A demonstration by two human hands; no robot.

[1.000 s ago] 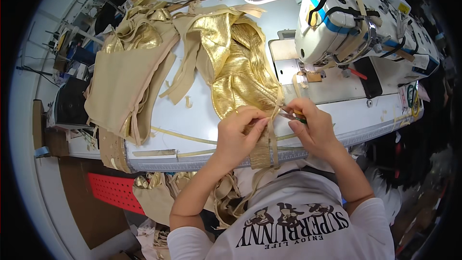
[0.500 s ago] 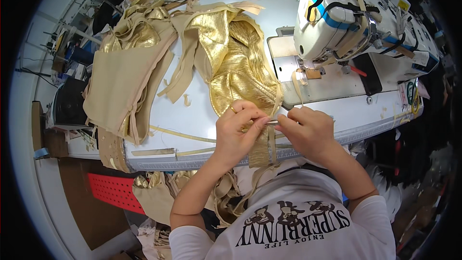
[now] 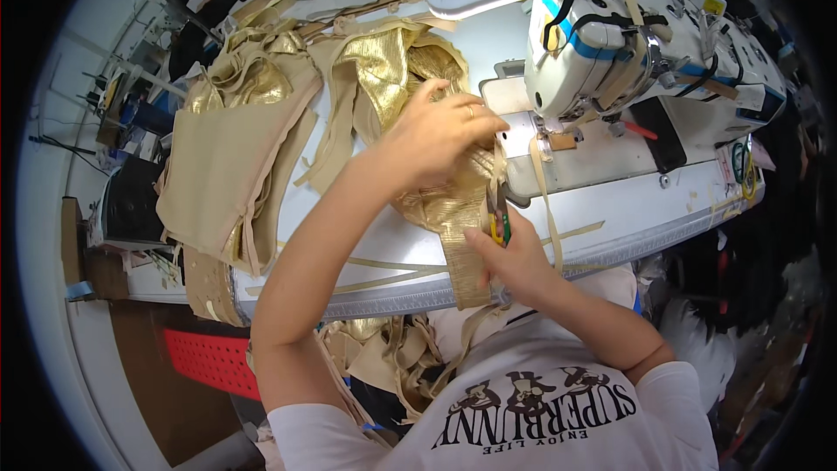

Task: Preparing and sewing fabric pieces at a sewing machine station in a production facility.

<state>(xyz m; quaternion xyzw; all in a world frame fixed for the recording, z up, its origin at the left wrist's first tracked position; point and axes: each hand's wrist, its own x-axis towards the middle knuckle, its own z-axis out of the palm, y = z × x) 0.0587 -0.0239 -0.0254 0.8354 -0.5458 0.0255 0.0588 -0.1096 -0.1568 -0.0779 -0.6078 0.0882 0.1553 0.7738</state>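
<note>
Gold fabric under the snips, close to the sewing machine

Shiny gold fabric (image 3: 445, 209) lies on the desk (image 3: 610, 227) just left of the sewing machine (image 3: 636, 52); the left hand (image 3: 440, 135) rests on its far part, fingers curled together and pinching it. The right hand (image 3: 514, 257) sits at the near edge, fingers clamped on small snips (image 3: 497, 222) with yellow and green handles, blades pointing up into the cloth. Judging from this, the blades could nick the gold fabric rather than a thread, or slip toward the left fingers. The beige strap (image 3: 545, 201) hanging beside them might get cut too.
</note>
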